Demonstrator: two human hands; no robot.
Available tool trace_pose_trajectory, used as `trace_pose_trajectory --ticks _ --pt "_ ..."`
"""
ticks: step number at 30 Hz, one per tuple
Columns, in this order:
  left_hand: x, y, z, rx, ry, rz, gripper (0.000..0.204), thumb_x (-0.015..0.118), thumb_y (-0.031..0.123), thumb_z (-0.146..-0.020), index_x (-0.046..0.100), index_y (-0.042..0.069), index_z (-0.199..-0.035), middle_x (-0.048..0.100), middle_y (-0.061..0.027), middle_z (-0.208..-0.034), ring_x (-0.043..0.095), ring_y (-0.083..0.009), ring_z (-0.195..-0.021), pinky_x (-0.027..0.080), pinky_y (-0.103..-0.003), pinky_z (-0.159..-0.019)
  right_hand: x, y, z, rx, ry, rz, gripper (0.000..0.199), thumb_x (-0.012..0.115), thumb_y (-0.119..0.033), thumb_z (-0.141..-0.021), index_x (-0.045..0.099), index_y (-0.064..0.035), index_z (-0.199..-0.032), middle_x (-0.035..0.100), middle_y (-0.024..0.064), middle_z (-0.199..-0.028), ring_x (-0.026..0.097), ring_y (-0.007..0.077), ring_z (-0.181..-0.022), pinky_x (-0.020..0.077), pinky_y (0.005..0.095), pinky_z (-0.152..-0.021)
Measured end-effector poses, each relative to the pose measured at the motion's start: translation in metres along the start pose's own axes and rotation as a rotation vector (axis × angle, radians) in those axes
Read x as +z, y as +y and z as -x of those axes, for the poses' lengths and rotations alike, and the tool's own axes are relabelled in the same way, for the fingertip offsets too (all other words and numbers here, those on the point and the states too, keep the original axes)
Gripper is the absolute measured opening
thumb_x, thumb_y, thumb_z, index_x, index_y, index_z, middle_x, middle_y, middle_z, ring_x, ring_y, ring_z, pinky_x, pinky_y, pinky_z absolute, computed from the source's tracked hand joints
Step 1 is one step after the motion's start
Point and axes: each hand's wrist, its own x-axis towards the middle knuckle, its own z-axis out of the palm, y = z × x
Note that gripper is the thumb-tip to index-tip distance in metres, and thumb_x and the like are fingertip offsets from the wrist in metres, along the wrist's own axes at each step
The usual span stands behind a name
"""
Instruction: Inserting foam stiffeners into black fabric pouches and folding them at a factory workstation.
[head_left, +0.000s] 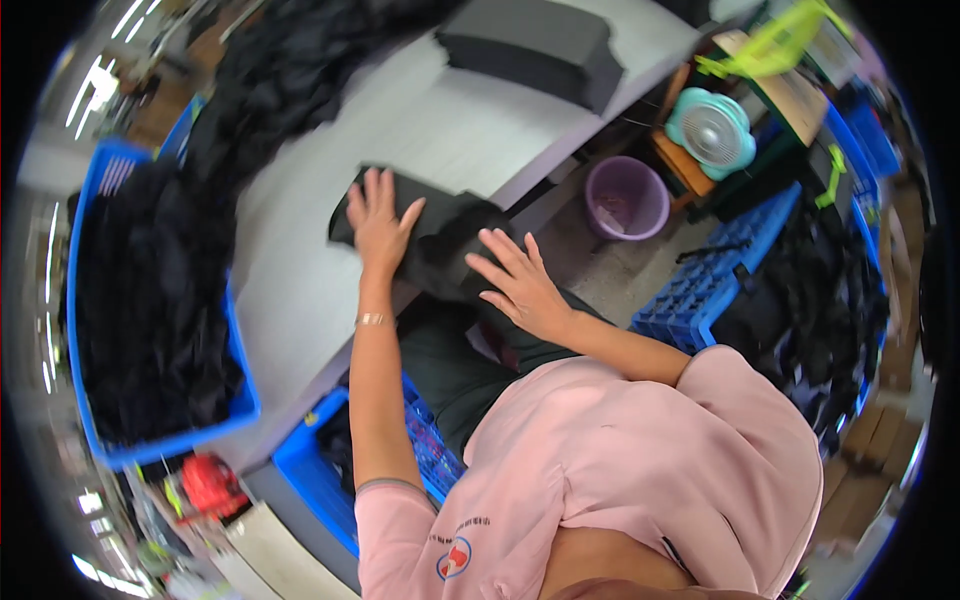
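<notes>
A flat dark grey sheet (pixel 428 190) lies near the edge of the pale table, with black cloth (pixel 462 235) against its right part and reaching over the table's edge toward my lap. My left hand (pixel 378 228) rests on the sheet, palm down, fingers spread. Beside the black cloth, my right hand (pixel 525 288) is open with its fingers apart; its fingertips are close to the cloth, but whether they touch it I cannot tell. Farther back on the table stands a thick stack of dark grey sheets (pixel 530 45).
Black fabric (pixel 270 90) heaps along the table's far left. A blue crate (pixel 250 400) full of black pieces stands left, another blue crate (pixel 690 295) right. A purple bucket (pixel 650 210) is on the floor, near a turquoise fan (pixel 712 132) on a wooden stool (pixel 683 170).
</notes>
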Motion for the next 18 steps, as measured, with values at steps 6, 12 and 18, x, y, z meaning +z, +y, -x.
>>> trace_pose_trajectory --ticks 6,12,18 --pt "-0.006 0.016 0.029 -0.057 -0.042 -0.068 0.084 0.064 0.057 -0.09 0.034 0.01 -0.154 0.029 -0.0191 -0.16 0.025 -0.051 -0.143 0.025 -0.056 -0.116 0.004 0.031 0.007 0.888 0.064 -1.106 0.061 0.076 -0.025 -0.085 0.048 0.0001 -0.133 0.056 0.0144 -0.132 0.062 0.0281 -0.107 0.0552 0.0435 -0.083" --pt "-0.014 0.047 0.035 -0.142 -0.025 0.441 0.082 0.056 0.044 -0.1 0.019 -0.003 -0.156 0.019 -0.0227 -0.163 0.024 -0.0401 -0.148 0.024 -0.052 -0.119 -0.002 0.036 0.02 0.925 0.11 -1.219 0.034 0.074 -0.017 -0.084 0.067 0.001 -0.112 0.07 0.0075 -0.098 0.062 0.0189 -0.093 0.0521 0.0365 -0.08" --pt "-0.03 -0.043 0.042 -0.503 0.233 0.672 0.067 0.05 0.036 -0.104 0.03 -0.009 -0.149 0.043 -0.0259 -0.148 0.045 -0.0343 -0.136 0.039 -0.043 -0.112 -0.084 0.089 0.079 0.902 0.424 -1.104 0.026 0.072 -0.002 -0.085 0.071 0.0014 -0.111 0.072 0.0047 -0.104 0.065 0.0163 -0.094 0.0517 0.0342 -0.089"
